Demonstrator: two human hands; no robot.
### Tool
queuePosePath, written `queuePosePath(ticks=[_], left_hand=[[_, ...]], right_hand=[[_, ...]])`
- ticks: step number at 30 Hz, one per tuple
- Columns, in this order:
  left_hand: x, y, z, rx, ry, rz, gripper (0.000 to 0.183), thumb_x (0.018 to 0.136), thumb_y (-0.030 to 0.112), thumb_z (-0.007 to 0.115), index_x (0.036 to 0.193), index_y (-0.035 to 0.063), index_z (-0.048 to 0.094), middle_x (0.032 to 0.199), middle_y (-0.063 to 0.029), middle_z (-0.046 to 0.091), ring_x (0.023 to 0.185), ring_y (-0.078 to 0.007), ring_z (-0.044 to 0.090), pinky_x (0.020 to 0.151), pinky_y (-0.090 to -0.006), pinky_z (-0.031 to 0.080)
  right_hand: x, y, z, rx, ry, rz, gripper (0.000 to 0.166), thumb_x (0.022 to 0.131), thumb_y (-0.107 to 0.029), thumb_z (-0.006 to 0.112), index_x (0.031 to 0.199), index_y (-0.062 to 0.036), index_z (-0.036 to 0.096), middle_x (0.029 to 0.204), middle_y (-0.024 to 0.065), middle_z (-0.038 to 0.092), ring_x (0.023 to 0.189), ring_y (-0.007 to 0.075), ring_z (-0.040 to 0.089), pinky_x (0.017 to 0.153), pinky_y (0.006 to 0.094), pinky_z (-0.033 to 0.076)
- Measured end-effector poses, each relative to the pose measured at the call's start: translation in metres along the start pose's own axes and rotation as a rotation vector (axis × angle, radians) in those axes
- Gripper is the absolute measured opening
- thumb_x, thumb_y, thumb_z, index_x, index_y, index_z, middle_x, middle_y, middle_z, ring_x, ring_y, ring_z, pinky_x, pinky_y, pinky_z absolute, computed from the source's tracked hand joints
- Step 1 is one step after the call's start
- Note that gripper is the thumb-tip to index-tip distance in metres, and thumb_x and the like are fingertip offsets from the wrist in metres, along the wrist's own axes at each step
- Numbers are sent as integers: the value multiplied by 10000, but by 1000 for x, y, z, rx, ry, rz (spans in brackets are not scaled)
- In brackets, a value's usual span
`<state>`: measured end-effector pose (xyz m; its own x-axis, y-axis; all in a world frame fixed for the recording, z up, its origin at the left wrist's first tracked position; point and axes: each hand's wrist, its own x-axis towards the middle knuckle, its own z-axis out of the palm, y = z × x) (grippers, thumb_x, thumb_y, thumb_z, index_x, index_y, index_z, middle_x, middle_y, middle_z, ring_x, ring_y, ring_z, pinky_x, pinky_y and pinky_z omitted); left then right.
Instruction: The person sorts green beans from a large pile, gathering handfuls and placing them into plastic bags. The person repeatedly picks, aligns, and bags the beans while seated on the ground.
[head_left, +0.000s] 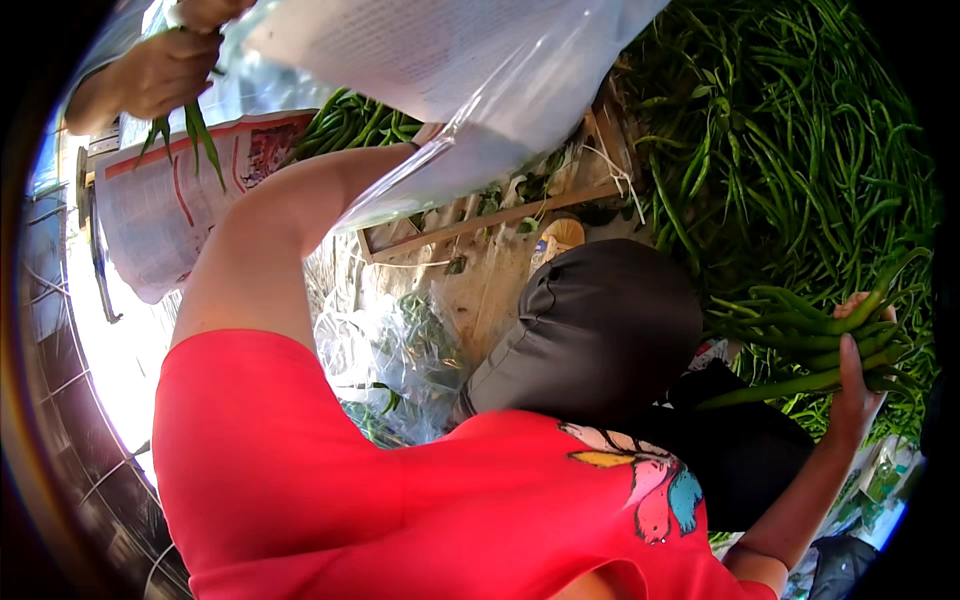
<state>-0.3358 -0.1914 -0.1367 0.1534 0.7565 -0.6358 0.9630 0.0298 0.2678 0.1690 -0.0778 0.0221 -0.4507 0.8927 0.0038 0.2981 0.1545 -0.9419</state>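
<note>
My right hand (859, 375) is at the far right, closed around a bunch of long green chili peppers (802, 341), over a large heap of thin green peppers (795, 150). My left arm reaches up and across on the left. My left hand (429, 133) is mostly hidden behind a clear plastic sheet or bag (517, 112), so its grip is unclear. Beside that wrist, green peppers (360, 124) lie next to printed newspaper (172, 187). The plastic spans the top middle, with a pale sheet bearing writing seen in or through it.
Another person's hands (165, 71) hold several green peppers at the upper left. A wooden frame (495, 221) with leaf scraps lies near a foot in a light shoe (559, 238). Crumpled clear plastic (397, 345) is beside my dark-clothed knee (607, 330). Wire mesh (67, 382) runs along the left edge.
</note>
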Motion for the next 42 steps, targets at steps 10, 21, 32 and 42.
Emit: queuePosePath(ticks=[10, 21, 32, 42], left_hand=[[-13, 19, -25, 66, -45, -82, 771, 771, 509, 632, 1377, 120, 355, 1396, -158, 368, 1283, -297, 363, 1072, -403, 298], [-39, 26, -102, -133, 131, -165, 562, 836, 403, 614, 1300, 118, 478, 1306, -120, 498, 1182, -243, 485, 1004, -354, 375], [-170, 68, -79, -800, 43, -475, 282, 882, 275, 560, 1067, 72, 623, 993, -28, 646, 889, -103, 598, 777, -273, 480], [-89, 0, -42, -348, -183, -319, 351, 760, 250, 716, 1043, 58, 637, 891, -54, 658, 799, -122, 643, 704, -242, 530]], right_hand=[[19, -24, 15, 56, 22, -67, 466, 785, -91, 605, 1224, 15, 492, 1033, 95, 600, 969, 171, 571, 912, 334, 419], [-26, -33, -1, 111, -81, -97, 389, 792, -151, 645, 1156, -35, 573, 966, 37, 633, 946, 137, 576, 889, 315, 414], [-59, -52, -16, 223, -6, -155, 329, 772, -189, 688, 1065, -47, 641, 964, 48, 660, 929, 149, 604, 882, 327, 434], [-66, -44, -24, 196, 16, -196, 459, 798, -98, 617, 1230, -15, 488, 1063, 76, 589, 963, 167, 562, 914, 331, 415]])
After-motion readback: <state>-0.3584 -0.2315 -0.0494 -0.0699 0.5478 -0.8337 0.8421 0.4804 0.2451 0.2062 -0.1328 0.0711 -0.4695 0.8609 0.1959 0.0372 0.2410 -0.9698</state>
